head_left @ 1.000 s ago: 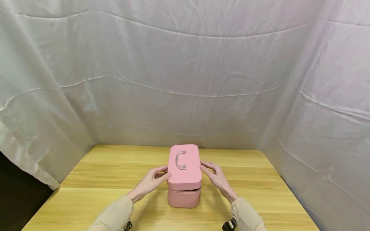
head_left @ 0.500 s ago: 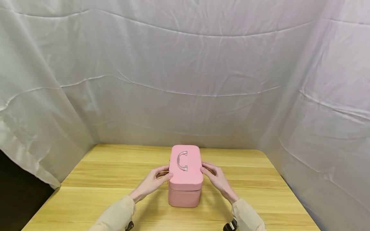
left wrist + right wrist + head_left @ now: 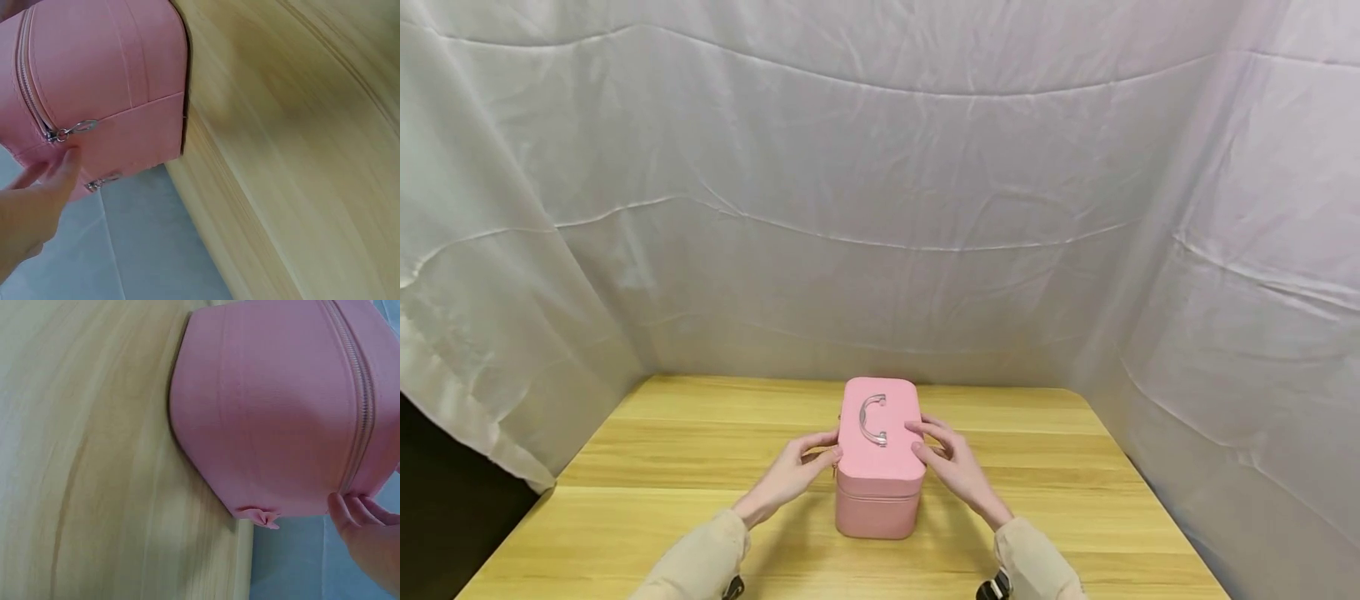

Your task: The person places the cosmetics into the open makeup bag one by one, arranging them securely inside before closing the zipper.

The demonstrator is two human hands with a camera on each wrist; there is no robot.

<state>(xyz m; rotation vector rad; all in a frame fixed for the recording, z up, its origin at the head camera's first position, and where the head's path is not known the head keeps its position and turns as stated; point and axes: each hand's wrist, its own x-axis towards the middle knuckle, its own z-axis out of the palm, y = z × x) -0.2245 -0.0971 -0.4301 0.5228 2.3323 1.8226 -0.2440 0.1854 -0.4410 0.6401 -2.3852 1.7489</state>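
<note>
A pink cosmetic case stands upright on the table, its lid down flush on the body. A silver handle lies on top. My left hand is at the case's left side, thumb at the lid's edge. In the left wrist view its fingertips touch the side beside a metal zipper pull; a second zipper pull sits further round. My right hand rests on the right side, with thumb and index finger over the lid's edge. The right wrist view shows its fingertips at the end of the zipper.
The case stands on a wooden table. Pale curtains hang behind it and at both sides. A small pink fabric tab sticks out low on the case. A dark area lies beyond the table at the left.
The lid has come down, so the gap at the case's near end has gone. My right thumb and index finger have slid inward onto the lid. The left hand has barely moved.
</note>
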